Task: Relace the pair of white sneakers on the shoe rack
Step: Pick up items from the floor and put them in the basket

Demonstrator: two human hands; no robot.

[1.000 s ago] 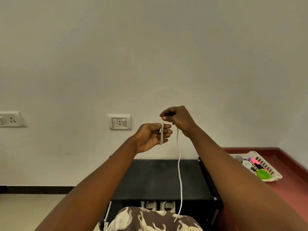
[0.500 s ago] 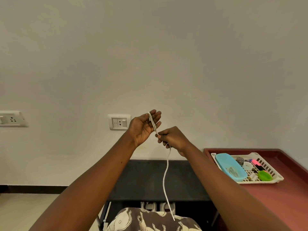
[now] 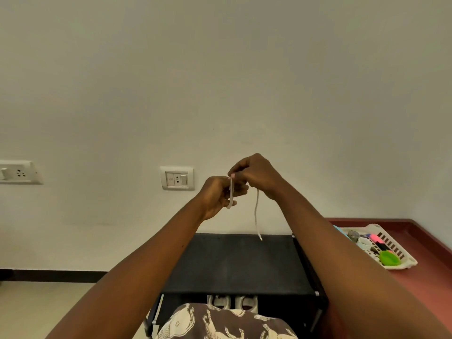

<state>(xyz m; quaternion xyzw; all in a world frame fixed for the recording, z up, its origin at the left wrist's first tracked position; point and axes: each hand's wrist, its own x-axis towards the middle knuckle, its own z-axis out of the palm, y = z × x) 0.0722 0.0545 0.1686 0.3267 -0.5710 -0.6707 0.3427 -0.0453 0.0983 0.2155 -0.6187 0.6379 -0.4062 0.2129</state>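
Note:
I hold a white shoelace (image 3: 256, 211) up in front of the wall, wound in loops around the fingers of my left hand (image 3: 220, 194). My right hand (image 3: 254, 174) pinches the lace just above those fingers, and a short free end hangs down from it over the black shoe rack (image 3: 239, 263). The pair of white sneakers (image 3: 232, 302) stands on the shelf under the rack's top, only the toes showing above my patterned lap.
A white plastic basket (image 3: 389, 245) with small items, a green lid and markers sits on the red-brown surface (image 3: 430, 241) at the right. Wall switch (image 3: 177, 178) and socket (image 3: 17, 172) are on the wall behind. Pale floor lies at the left.
My right hand rose from below my left hand to above it, winding another turn of lace round my left fingers. The hanging end grew much shorter and left my lap.

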